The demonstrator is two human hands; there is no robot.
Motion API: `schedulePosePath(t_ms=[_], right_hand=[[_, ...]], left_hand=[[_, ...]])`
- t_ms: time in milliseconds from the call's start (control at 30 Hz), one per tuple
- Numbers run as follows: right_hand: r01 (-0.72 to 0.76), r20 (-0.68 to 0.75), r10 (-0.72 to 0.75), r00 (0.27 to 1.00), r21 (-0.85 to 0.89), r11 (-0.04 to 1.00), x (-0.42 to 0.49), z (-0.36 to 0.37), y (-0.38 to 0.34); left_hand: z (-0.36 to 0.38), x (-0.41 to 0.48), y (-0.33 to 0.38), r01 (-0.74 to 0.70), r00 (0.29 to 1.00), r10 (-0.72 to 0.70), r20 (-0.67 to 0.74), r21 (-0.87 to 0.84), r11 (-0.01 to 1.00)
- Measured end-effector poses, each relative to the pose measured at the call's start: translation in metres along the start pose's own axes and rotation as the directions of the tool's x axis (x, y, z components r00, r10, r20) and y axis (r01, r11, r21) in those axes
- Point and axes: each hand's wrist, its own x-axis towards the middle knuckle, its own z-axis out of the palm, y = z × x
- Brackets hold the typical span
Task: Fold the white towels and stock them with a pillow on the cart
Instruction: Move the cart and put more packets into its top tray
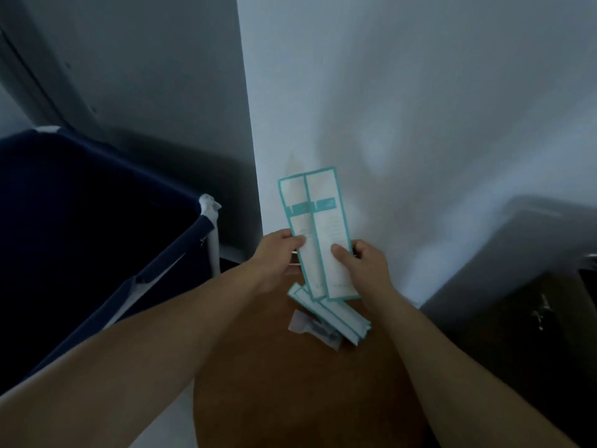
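Head view. Two long white cards with teal borders (318,234) are held upright side by side just above frame centre, in front of a pale wall (420,108). The left hand (277,257) grips the left card at its lower edge, thumb laid across the face. The right hand (361,266) grips the right card, thumb pressed on its face and fingers curled behind. Both forearms enter from the 6 to 8 o'clock and 5 o'clock edges.

Below the hands, at about 6 o'clock from the held cards, a small stack of similar teal-edged cards (336,313) lies flat and slanted on a round brown tabletop (290,383). Touching that stack at its 8 o'clock side lies a small clear packet with a dark item inside (315,328); the item cannot be identified.

At 9 o'clock a dark blue fabric bin on a white tube frame (97,221) is seen; its interior is in shadow and its contents cannot be told. At 3 to 4 o'clock a dark cabinet (523,286) stands against the wall.

No white towels or pillow are visible in this view.
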Motion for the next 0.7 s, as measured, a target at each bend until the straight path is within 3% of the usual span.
schedulePosePath(t_ms=[300,433,600,700], right_hand=[[0.033,-0.296,-0.048,0.954,-0.056,0.998,-0.078,-0.099,-0.089],[0.059,-0.384,-0.07,0.921,-0.04,0.997,-0.107,-0.166,-0.113],[0.083,-0.441,-0.018,0.897,0.128,0.988,-0.141,-0.273,-0.11],[0.106,-0.508,-0.039,0.86,0.104,0.989,-0.164,-0.346,-0.098]], left_hand=[[0.089,-0.082,0.082,-0.218,0.911,0.182,0.37,0.056,0.974],[0.156,-0.114,0.103,-0.307,0.862,0.231,0.452,0.103,0.946],[0.258,-0.153,0.115,-0.344,0.782,0.221,0.583,0.108,0.933],[0.332,-0.174,0.106,-0.368,0.759,0.213,0.615,0.135,0.92]])
